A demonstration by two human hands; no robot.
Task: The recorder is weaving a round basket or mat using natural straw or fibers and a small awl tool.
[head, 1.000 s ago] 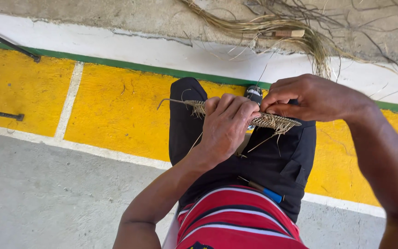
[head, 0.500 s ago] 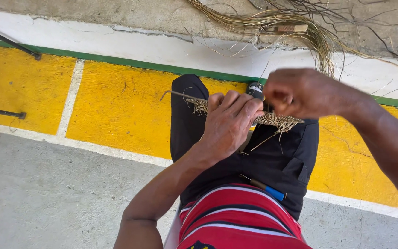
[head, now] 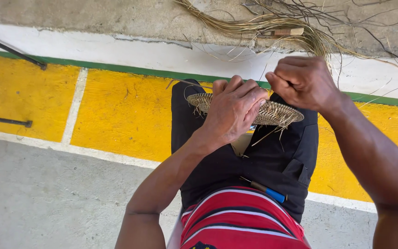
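1. The left hand (head: 233, 110) lies curled over the top of a flat woven fibre disc (head: 277, 113), fingers bent close together and pressing it from above, thumb hidden beneath; it grips the disc near its middle.
2. The right hand (head: 302, 80) is a tight fist at about 1 o'clock from the left hand, just above the disc's far rim. Thumb and forefinger are pinched together; whatever thin strand they hold is too fine to make out.
3. The disc rests across the person's lap on black trousers (head: 272, 161), its oval ends sticking out at 9 and 3 o'clock of the left hand. Loose fibre ends hang from its near edge at 5 o'clock.
4. A blue-tipped tool (head: 266, 190) pokes from the trouser pocket at 6 o'clock of the disc, well apart from both hands.
5. A bundle of dry straw fibres (head: 272, 23) sprawls on the concrete at 12 o'clock, with a small wooden handle (head: 284, 32) lying in it.
6. Open yellow-painted floor (head: 116, 110) stretches to 9 o'clock, bounded by a green stripe (head: 116, 69) at its far edge; two dark metal rods (head: 5, 121) lie at the far left. Grey concrete fills the 7 o'clock side.
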